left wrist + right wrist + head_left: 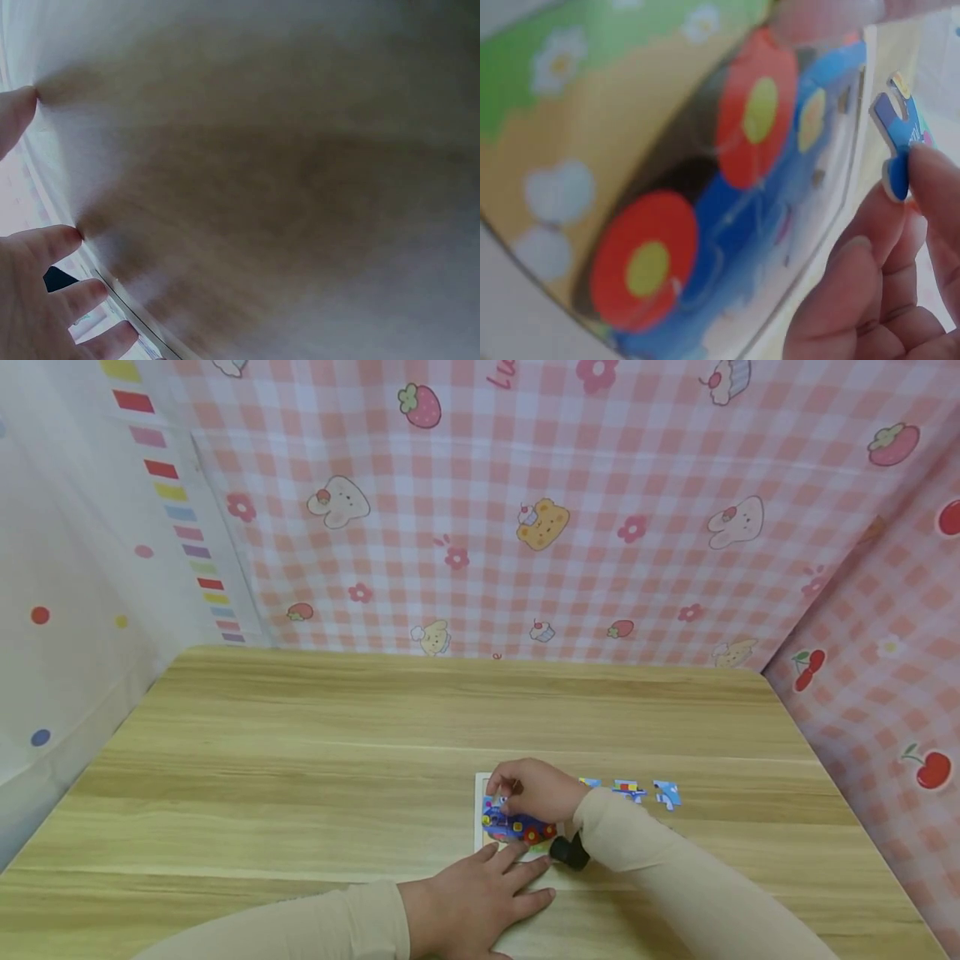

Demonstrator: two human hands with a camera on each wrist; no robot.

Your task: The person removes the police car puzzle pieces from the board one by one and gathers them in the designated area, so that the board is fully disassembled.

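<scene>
A puzzle board [477, 814] with a white border lies near the front of the table. Its picture, a blue vehicle with red wheels [643, 259], shows close up in the right wrist view. Over the board's upper left part, my right hand [542, 789] pinches a blue jigsaw piece [894, 146] between thumb and finger, tilted above the surface. My left hand [476, 893] lies spread with straight fingers, its fingertips at the board's lower edge. In the left wrist view, fingers of the left hand [30, 289] touch the table. My right hand hides part of the board.
Several loose jigsaw pieces lie right of the board, among them a blue and white piece [666, 794] and one with red and yellow [628, 788]. A black object [570, 852] sits at my right wrist. Patterned cloth [480, 527] hangs behind the wooden table [300, 760].
</scene>
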